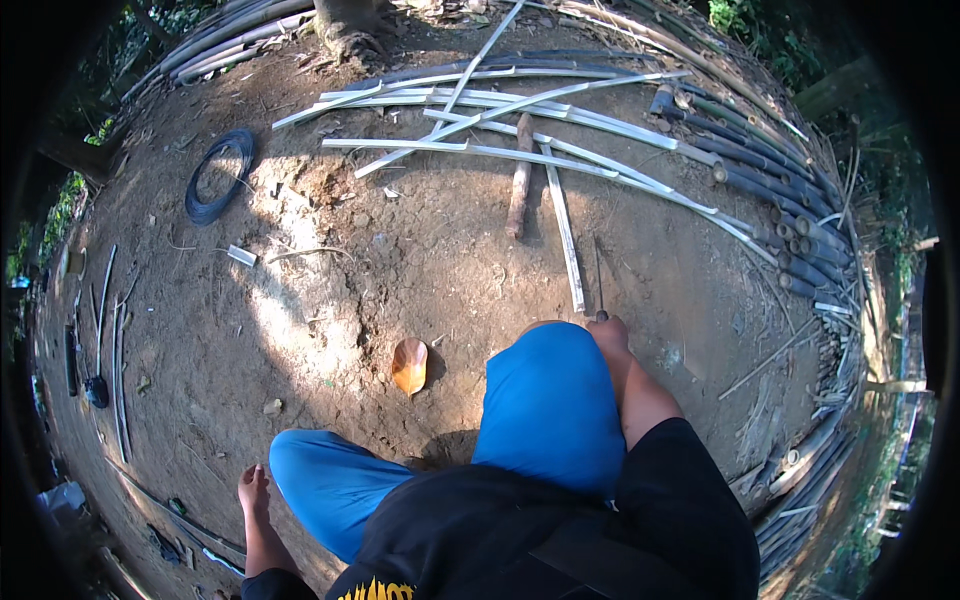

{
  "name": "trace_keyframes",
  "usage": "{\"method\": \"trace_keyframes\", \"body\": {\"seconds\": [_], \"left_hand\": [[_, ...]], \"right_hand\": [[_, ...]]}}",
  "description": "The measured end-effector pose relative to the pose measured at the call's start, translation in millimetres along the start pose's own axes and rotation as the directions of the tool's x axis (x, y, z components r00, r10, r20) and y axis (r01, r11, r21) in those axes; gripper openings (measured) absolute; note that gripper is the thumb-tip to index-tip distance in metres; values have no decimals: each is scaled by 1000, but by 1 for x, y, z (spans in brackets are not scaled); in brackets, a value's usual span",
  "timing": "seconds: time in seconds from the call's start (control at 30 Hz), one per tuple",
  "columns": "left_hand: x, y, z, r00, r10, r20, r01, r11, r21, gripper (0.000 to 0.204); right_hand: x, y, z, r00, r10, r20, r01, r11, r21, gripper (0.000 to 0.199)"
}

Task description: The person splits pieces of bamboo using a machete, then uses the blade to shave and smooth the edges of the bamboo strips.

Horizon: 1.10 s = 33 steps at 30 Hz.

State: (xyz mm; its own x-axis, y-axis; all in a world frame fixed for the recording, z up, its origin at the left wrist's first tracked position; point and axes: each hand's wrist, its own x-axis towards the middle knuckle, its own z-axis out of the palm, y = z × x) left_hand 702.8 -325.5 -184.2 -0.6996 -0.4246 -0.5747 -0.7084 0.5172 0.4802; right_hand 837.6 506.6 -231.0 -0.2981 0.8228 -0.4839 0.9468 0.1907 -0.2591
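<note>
My right hand is closed on the dark handle of a long, thin-bladed knife, seen nearly edge-on and pointing away from me. My right knee partly covers this hand. Just left of the blade, a split bamboo strip lies on the ground, its near end close to my knee. Low on the left, beside my bent left knee, my left hand hangs with curled fingers and nothing visible in them. A short round log lies under several pale split bamboo strips ahead.
A coil of dark wire lies at the far left, near a short pale bamboo piece. One brown dry leaf rests in front of me. Dark bamboo poles are stacked at the right, and a tree trunk stands at the back.
</note>
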Motion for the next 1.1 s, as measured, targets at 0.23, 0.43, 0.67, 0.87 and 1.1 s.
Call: {"method": "trace_keyframes", "body": {"seconds": [0.23, 0.43, 0.67, 0.87, 1.1], "left_hand": [[-3, 166, 43, 944, 329, 10, -329, 943, 57, 46], [-95, 273, 158, 760, 551, 344, -498, 834, -236, 45], [-156, 263, 286, 478, 547, 687, -597, 776, -203, 47], [-142, 210, 290, 438, 211, 874, -732, 648, 211, 61], [-132, 204, 286, 744, 383, 547, -6, 823, -568, 42]], "right_hand": [[7, 40, 22, 964, -233, -126, 239, 970, 38, 32], [-19, -104, -7, 827, -553, 95, 559, 827, -51, 42], [-86, -285, -14, 547, -693, 470, 827, 536, -172, 40], [-69, -276, 45, 356, -703, 616, 934, 275, -227, 33], [-11, -198, 92, 348, -637, 688, 937, 235, -257, 36]]}}
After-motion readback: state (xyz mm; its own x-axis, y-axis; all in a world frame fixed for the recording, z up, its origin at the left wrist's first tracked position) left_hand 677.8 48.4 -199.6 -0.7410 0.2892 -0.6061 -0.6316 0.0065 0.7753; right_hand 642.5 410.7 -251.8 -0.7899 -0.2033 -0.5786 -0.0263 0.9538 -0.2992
